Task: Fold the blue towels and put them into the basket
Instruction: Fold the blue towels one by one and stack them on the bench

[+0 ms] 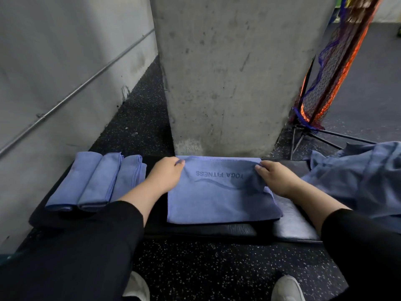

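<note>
While the towel (219, 192) lies flat, both hands' fingers (179, 163) pinch its far corners.

Blue towel (219, 198), black speckled floor (217, 268)

Dim, even indoor light; soft shadows below the left hand (166, 173); edges bend outward, corners slightly blurred.
</note>
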`<state>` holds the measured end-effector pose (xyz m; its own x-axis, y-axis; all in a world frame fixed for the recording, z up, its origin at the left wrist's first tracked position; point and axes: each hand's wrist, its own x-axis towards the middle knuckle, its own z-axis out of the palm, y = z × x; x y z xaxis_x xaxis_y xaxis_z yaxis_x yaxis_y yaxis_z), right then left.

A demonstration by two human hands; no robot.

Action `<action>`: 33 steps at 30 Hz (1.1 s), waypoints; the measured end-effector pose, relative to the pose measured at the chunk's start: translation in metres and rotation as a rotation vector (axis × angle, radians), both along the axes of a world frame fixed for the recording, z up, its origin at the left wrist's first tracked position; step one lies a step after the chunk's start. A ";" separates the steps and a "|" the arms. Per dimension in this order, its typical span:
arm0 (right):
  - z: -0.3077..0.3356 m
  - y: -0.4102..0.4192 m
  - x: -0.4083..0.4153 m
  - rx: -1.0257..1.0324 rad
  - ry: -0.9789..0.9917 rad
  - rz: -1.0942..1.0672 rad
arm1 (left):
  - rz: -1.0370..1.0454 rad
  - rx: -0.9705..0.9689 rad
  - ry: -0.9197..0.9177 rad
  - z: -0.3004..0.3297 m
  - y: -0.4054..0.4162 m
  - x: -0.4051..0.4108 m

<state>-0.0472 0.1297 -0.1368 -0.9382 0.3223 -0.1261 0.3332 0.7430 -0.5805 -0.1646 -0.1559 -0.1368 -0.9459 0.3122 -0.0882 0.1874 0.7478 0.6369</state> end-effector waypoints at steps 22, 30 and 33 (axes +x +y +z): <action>0.011 -0.009 0.065 -0.192 -0.474 0.123 | -0.447 -0.362 -0.213 0.007 -0.037 0.047; 0.042 0.004 0.063 -0.851 -0.148 -0.032 | -0.190 0.419 -0.538 0.037 -0.043 0.047; 0.047 -0.003 0.047 -0.929 0.012 -0.097 | -0.055 0.651 -0.451 0.044 -0.030 0.032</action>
